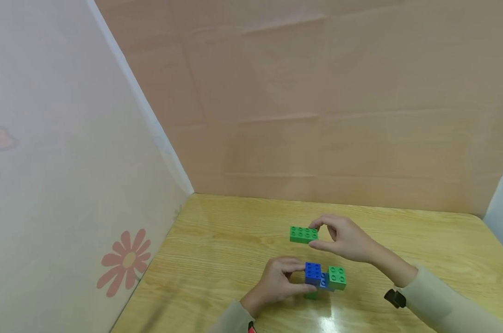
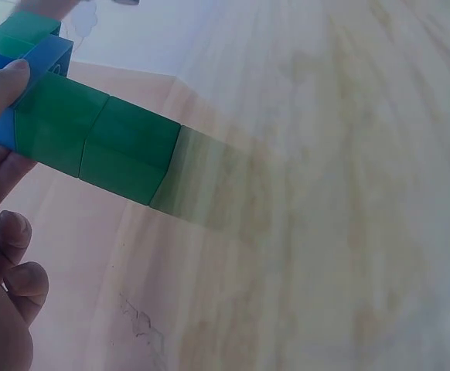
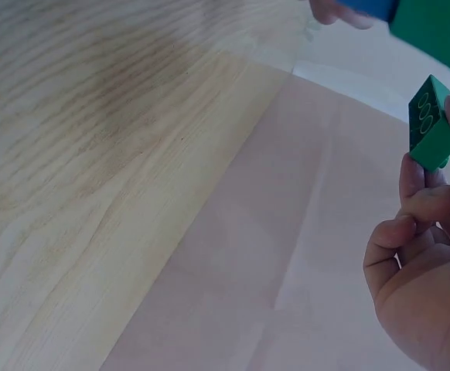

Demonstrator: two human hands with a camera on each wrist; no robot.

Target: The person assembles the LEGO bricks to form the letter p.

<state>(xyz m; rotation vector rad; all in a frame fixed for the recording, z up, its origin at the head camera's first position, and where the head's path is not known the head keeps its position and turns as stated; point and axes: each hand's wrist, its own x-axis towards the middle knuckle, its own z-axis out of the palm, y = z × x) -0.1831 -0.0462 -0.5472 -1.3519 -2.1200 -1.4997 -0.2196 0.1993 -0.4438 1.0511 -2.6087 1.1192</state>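
My right hand (image 1: 347,238) pinches a long green toy brick (image 1: 302,234) by its right end between thumb and fingers, studs up, above and behind the stack. In the right wrist view, this brick (image 3: 434,127) shows its hollow underside. My left hand (image 1: 278,280) grips a stack of bricks at its dark blue brick (image 1: 313,273), thumb in front and fingers behind. Beside that, a lighter blue brick (image 1: 324,280) reaches right and bears a smaller green brick (image 1: 337,276). Below the blue, the left wrist view shows green bricks (image 2: 93,139) forming a column down toward the tabletop.
The shiny wooden table (image 1: 218,231) meets a brown paper-covered wall (image 1: 318,138) at the back. On the left stands a pale wall (image 1: 68,185) with a red flower picture (image 1: 128,260). A dark object (image 1: 395,298) is at the right sleeve's cuff.
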